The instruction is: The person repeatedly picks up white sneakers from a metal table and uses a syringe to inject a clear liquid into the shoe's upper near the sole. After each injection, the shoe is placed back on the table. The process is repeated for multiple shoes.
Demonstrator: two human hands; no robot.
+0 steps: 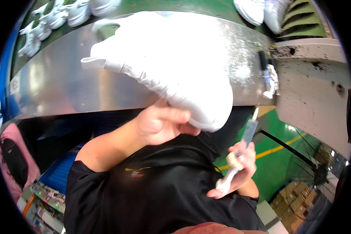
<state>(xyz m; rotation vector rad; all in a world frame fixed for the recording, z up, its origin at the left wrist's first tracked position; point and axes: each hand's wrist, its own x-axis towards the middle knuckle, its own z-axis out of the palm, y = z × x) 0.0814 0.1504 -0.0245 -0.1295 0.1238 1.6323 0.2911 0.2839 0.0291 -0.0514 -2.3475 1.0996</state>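
A white sneaker (183, 70) is tilted over the metal worktop, its laced side toward me and a pull loop at its left end. The bright light washes out much of its surface. My left hand (160, 121) is closed on the shoe's near edge, the thumb lying along it. Lower right, apart from the shoe, my right hand (243, 165) is wrapped round a slim pen-like tool (250, 130) with a pale pointed tip and a grey-blue barrel. Whitish, worn-looking wrapping shows on the tool's lower part. The tip points up and away from me.
The shiny metal worktop (66, 87) spans the middle. Several white shoes (76, 13) stand beyond it at left, and more white shoes (251, 11) at right. A crumpled white wrap (272, 82) lies by the pale machine casing (312, 85). A fan-like wire guard (300, 171) stands lower right.
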